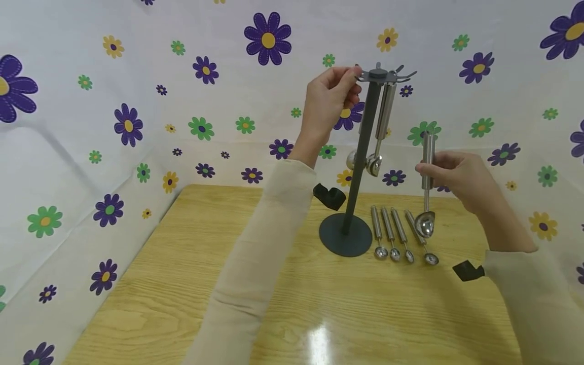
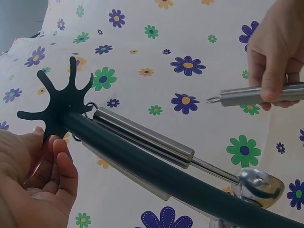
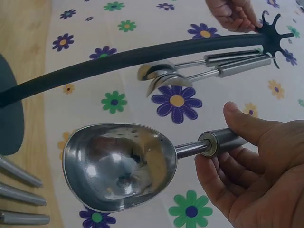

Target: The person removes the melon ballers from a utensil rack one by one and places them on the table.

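Observation:
My left hand [image 1: 329, 99] pinches one hook at the top of a dark grey utensil stand [image 1: 360, 162], which has a round base and a crown of curved hooks. Two steel scoops hang from it; the nearer hanging scoop [image 1: 385, 114] partly hides the other. To the right of the stand, my right hand [image 1: 463, 180] holds an ice cream scoop [image 1: 425, 224] by its handle, bowl downward. In the right wrist view the bowl [image 3: 118, 166] is deep, shiny and vacant. The handle's wire loop [image 2: 214, 99] points toward the stand in the left wrist view, apart from the hooks.
Several smaller steel scoops [image 1: 395, 253] lie in a row on the wooden table [image 1: 205, 274], right of the stand's base. Behind and at the sides hangs a white cloth [image 1: 214, 157] with printed flowers. Black wrist mounts [image 1: 329, 196] stick out from both sleeves.

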A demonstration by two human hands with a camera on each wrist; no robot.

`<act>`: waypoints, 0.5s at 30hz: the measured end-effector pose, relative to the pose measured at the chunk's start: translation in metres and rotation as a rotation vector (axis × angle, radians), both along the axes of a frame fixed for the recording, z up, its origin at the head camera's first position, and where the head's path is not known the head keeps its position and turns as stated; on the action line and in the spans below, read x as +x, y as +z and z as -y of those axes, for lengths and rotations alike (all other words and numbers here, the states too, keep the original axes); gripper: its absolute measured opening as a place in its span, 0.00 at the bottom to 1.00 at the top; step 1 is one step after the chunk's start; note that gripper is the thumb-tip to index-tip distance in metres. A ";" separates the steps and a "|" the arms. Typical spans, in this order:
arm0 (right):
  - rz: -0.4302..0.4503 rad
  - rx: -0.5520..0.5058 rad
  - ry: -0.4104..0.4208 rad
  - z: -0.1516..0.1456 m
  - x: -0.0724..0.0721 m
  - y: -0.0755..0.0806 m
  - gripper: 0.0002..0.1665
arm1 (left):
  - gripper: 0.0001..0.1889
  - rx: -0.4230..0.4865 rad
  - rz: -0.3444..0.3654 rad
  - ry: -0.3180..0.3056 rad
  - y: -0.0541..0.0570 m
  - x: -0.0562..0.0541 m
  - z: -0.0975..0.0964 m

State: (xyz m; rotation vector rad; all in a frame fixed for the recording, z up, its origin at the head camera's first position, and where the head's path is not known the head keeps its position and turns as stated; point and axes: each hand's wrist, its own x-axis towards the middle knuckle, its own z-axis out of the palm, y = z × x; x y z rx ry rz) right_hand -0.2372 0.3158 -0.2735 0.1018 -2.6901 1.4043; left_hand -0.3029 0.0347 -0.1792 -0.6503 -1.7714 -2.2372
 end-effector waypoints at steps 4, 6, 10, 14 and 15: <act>0.064 0.000 0.019 -0.011 0.002 -0.023 0.36 | 0.09 0.002 -0.005 0.004 -0.001 0.000 -0.001; 0.095 0.008 0.022 -0.016 0.004 -0.034 0.37 | 0.10 0.002 -0.007 0.008 -0.002 0.001 -0.001; 0.129 0.069 0.014 -0.027 0.009 -0.057 0.40 | 0.10 0.002 -0.006 0.008 -0.002 0.001 -0.001; 0.149 0.102 0.031 -0.038 0.015 -0.077 0.38 | 0.10 0.001 -0.004 0.001 -0.001 0.001 -0.001; 0.153 0.107 0.035 -0.040 0.016 -0.081 0.38 | 0.10 0.000 -0.004 0.001 -0.001 0.001 -0.001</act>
